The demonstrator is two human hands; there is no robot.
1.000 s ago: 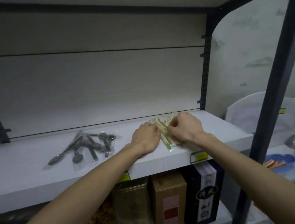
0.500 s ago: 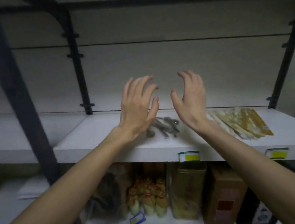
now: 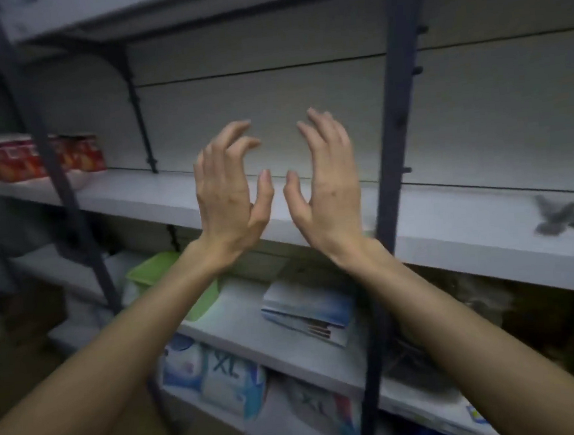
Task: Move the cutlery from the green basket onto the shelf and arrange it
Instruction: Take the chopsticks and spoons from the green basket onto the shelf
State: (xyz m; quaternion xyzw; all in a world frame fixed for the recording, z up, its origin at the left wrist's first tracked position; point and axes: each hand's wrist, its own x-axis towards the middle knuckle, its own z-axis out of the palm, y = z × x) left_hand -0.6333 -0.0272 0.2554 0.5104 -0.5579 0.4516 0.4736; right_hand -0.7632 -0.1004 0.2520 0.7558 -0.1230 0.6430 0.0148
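Observation:
My left hand (image 3: 230, 194) and my right hand (image 3: 328, 188) are raised side by side in the air in front of the white shelf (image 3: 452, 238), both holding nothing, fingers loosely spread. The green basket (image 3: 152, 272) stands on the lower shelf at the left, partly hidden behind my left forearm; its contents cannot be seen. A blurred bag of dark spoons (image 3: 567, 217) lies on the white shelf at the far right edge of the view.
A dark upright post (image 3: 391, 161) stands just right of my right hand, another post (image 3: 51, 160) at the left. Red packages (image 3: 33, 158) sit on the shelf far left. A blue-white pack (image 3: 307, 313) and XL packs (image 3: 218, 370) fill lower shelves.
My hands have let go of the green chopstick packets and lifted off the shelf. The view has swung left, so the spoons slid to the right edge and the green basket came into sight.

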